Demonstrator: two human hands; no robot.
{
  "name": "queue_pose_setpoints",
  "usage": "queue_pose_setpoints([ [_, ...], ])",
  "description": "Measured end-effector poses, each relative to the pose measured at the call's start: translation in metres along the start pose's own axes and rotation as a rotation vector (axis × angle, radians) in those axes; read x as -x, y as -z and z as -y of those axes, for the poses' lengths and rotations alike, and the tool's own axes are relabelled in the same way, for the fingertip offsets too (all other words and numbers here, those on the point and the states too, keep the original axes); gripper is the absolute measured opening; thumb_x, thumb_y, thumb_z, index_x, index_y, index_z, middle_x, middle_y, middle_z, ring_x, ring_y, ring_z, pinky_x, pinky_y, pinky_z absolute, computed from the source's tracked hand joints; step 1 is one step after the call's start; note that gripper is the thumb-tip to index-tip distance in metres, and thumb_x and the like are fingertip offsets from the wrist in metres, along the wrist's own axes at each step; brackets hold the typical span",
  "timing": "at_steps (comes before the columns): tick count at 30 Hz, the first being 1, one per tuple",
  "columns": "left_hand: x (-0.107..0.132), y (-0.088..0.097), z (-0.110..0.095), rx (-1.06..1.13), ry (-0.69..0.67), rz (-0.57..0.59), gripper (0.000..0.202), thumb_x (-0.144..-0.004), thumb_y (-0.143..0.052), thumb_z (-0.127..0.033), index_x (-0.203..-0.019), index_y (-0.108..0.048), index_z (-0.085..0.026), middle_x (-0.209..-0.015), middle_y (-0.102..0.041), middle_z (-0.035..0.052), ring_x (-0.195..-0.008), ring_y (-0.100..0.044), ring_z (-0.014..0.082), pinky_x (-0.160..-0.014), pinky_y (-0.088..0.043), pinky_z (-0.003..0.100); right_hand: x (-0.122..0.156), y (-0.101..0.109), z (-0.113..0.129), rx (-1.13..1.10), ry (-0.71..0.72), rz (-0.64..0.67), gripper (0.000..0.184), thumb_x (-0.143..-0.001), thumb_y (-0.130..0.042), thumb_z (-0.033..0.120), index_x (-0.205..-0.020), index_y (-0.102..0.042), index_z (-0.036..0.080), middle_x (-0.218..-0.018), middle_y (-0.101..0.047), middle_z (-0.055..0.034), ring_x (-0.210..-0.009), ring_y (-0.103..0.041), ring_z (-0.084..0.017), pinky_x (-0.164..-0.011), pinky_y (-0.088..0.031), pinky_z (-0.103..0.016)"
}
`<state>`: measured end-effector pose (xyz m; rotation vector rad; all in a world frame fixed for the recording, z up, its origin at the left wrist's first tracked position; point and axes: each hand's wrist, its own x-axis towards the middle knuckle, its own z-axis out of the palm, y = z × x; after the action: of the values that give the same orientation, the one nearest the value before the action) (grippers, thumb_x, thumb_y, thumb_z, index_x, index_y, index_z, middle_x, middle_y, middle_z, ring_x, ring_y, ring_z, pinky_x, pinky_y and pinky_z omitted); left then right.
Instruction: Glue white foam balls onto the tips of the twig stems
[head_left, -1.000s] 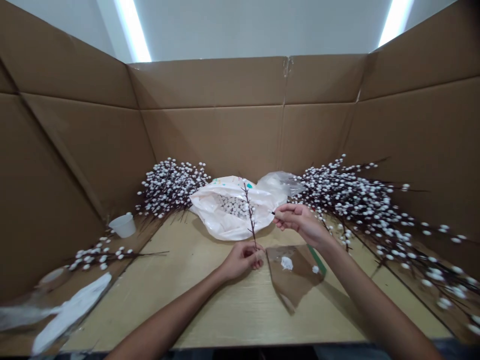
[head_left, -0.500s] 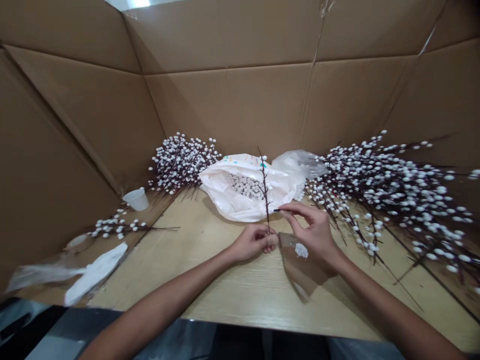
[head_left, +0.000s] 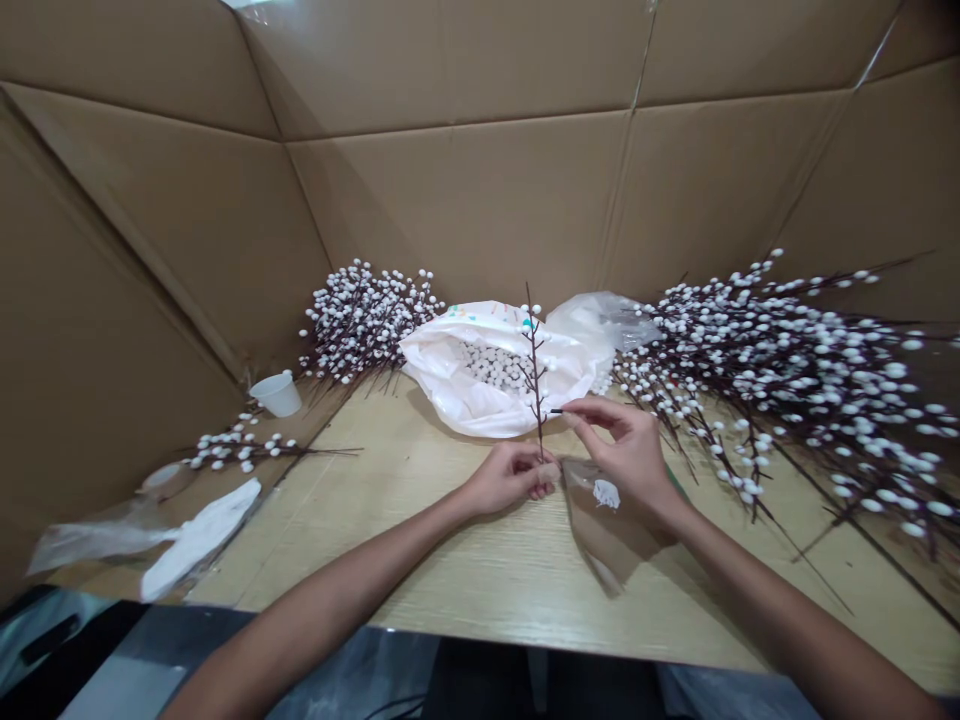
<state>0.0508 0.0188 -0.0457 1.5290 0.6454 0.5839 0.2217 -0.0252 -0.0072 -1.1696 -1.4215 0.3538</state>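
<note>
the left hand (head_left: 514, 478) has its fingers closed around an upright thin brown pussy willow branch with white buds (head_left: 535, 375); the right hand (head_left: 619, 450) pinches a thin black twig (head_left: 556, 411) between thumb and forefinger, just beside that branch, above a pale wooden table (head_left: 420, 540).

Cardboard walls (head_left: 450, 200) box in the whole scene, and over on the right a huge heap of pussy willow branches (head_left: 787, 370) sprawls across the wooden desk (head_left: 420, 590)! A smaller bunch (head_left: 364, 325) sits far left, beside a white plastic bag (head_left: 442, 380) packed with white buds (head_left: 495, 365). There's a paper cup (head_left: 277, 394) on its side, a lone branch (head_left: 240, 450), a white plastic strip (head_left: 202, 540), and a clear plastic sheet (head_left: 600, 545) up front!
</note>
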Motion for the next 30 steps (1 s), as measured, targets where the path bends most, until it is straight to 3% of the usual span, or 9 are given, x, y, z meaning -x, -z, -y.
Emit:
queue_pose_setpoints([
  [20,-0.0009,0.0011,0.0008,-0.039,-0.007,0.018,0.045,-0.074,-0.069,-0.053,-0.087,-0.065,-0.009,-0.068,-0.063,0.004,-0.057,-0.055,0.0103,-0.06,-0.046,0.024,-0.0005,0.0017,-0.0078,0.008,-0.002,-0.018,0.016,-0.078,-0.062,0.027,-0.085,-0.074,0.018,-0.089,-0.075,-0.0069,-0.081,-0.07,-0.02,-0.074,-0.057,-0.031],
  [30,0.0002,0.0006,-0.0029,-0.036,-0.009,0.028,0.046,-0.074,-0.068,-0.054,-0.084,-0.064,-0.009,-0.068,-0.063,0.0049,-0.057,-0.055,0.0104,-0.06,-0.045,0.024,-0.0012,0.0058,0.0018,-0.081,-0.004,-0.002,0.013,-0.077,-0.066,0.026,-0.085,-0.073,0.018,-0.087,-0.074,-0.0064,-0.08,-0.069,-0.019,-0.071,-0.057,-0.028],
])
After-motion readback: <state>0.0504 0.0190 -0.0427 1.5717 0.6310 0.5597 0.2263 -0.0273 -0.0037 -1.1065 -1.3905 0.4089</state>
